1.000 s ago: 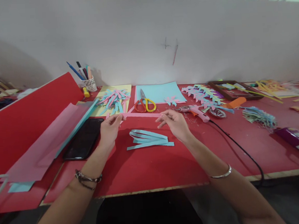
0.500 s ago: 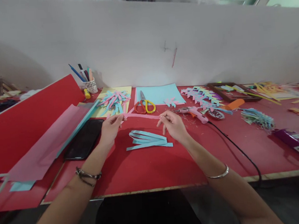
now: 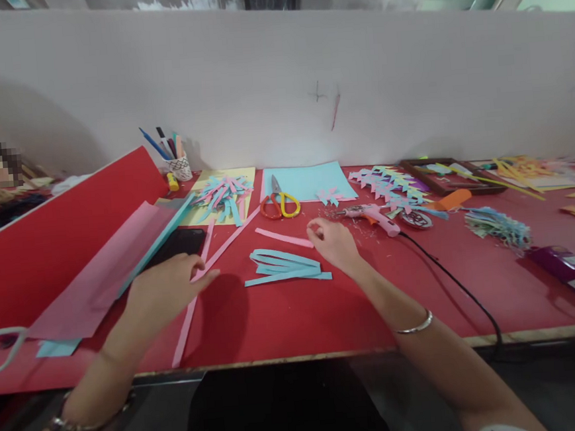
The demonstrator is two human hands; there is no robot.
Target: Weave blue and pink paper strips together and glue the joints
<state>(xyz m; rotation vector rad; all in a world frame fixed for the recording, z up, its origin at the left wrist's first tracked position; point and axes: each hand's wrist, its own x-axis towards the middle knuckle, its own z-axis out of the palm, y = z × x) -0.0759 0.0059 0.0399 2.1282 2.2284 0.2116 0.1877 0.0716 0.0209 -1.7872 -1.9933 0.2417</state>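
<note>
My left hand (image 3: 166,288) hovers over the pink paper strips (image 3: 184,331) at the left, its thumb and fingers apart with nothing between them. These long strips run from the table's front edge up past the black phone (image 3: 182,240). My right hand (image 3: 337,243) has its thumb and forefinger curled together in a ring. Just beneath those fingertips is the end of a short pink paper strip (image 3: 282,237), which looks to lie on the table. In front of it is a loose bundle of light blue paper strips (image 3: 286,265).
Scissors (image 3: 279,199) lie on blue sheets (image 3: 309,177). A pink glue gun (image 3: 374,216) with a black cord is at right, near a purple device (image 3: 568,273). Cut paper pieces (image 3: 223,195), a pen cup (image 3: 179,165) and a red board (image 3: 70,239) stand around. A person is at far left.
My left hand has let go of the short pink strip and moved left and nearer to me. The strip has dropped slightly. My right hand has hardly moved.
</note>
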